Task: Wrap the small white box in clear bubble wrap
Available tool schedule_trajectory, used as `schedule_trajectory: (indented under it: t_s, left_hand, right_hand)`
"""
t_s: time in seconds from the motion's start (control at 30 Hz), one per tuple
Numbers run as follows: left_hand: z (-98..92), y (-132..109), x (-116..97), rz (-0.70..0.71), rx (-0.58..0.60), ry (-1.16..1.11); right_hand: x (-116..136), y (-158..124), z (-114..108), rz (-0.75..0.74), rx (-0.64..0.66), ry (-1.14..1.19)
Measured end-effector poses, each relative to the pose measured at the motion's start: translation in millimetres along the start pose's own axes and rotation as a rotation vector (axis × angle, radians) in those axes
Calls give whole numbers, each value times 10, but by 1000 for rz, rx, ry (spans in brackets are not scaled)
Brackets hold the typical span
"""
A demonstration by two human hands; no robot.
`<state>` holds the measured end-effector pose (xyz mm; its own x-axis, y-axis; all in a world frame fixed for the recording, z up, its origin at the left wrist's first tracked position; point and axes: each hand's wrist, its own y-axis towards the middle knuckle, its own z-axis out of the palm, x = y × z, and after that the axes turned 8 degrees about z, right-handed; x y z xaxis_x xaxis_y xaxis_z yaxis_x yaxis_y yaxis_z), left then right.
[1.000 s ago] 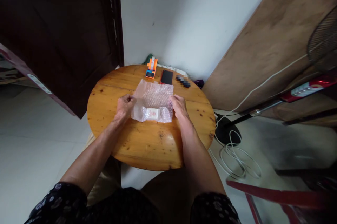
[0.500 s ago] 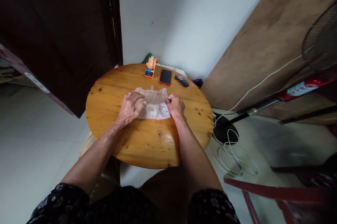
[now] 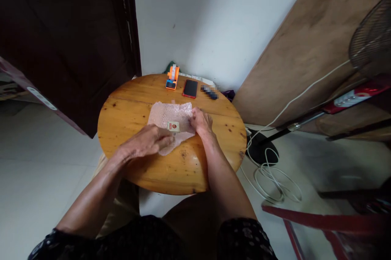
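Observation:
A small pale box (image 3: 173, 125) with a red and dark print lies face up on a sheet of bubble wrap (image 3: 165, 112) on the round wooden table. My left hand (image 3: 150, 139) reaches over the near left part of the sheet. Its thumb and fingers close at the box's near left edge, hiding that corner. At the sheet's right edge, my right hand (image 3: 201, 121) pinches the bubble wrap between thumb and curled fingers.
Behind the sheet, an orange and blue tape dispenser (image 3: 172, 77), a red-edged phone (image 3: 190, 88) and a blurred dark object (image 3: 209, 92) sit on the wooden table (image 3: 122, 119). A fan base (image 3: 259, 148), a coiled white cable (image 3: 273, 182) and a red chair (image 3: 320, 219) stand right.
The bubble wrap has opened out toward the left and near side, uncovering the box. My left hand has moved nearer to me; my right hand stays at the right edge.

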<state>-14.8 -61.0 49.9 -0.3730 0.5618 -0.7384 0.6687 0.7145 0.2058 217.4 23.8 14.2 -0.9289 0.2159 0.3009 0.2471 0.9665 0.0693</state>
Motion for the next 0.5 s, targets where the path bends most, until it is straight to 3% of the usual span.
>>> schedule_trajectory:
  t_s: [0.07, 0.23, 0.3, 0.43, 0.5]
  left_hand:
    - [66, -66, -88, 20, 159, 55]
    - [188, -124, -95, 45, 155, 76]
    - [207, -91, -26, 15, 47, 95]
    - [273, 35, 210, -88, -381, 241]
    - [332, 89, 340, -166, -482, 274]
  right_hand:
    - [21, -17, -35, -4, 10, -29]
    - [70, -102, -126, -99, 41, 13]
    - [80, -138, -155, -156, 56, 31]
    - [96, -189, -215, -252, 88, 36]
    - [100, -204, -240, -272, 137, 62]
